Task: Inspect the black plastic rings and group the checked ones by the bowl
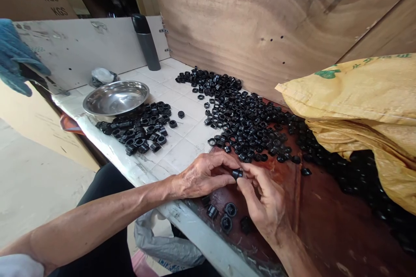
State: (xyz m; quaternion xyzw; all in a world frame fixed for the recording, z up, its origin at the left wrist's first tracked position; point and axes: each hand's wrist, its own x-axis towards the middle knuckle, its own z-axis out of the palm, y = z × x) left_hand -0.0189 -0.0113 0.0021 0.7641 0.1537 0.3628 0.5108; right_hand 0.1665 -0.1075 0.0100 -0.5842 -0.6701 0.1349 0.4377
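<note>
A small black plastic part [237, 174] is pinched between both hands over the reddish-brown sheet [325, 220]. My left hand [206, 175] reaches in from the left, its thumb and fingers closed on the part's left side. From the right, my right hand [264, 199] grips the same part with thumb and fingertips. Below the hands lie several loose black caps [226, 223]. Behind them spreads a large heap of black rings [240, 117], and a smaller pile of black rings [143, 130] sits to the left on the white tiled surface.
A steel bowl [116, 97] stands beside the smaller pile, with a dark bottle [147, 45] behind it. At the right, a yellow sack [364, 108] lies by more black parts. A wooden panel [276, 21] rises at the back; a blue cloth [16, 54] hangs far left.
</note>
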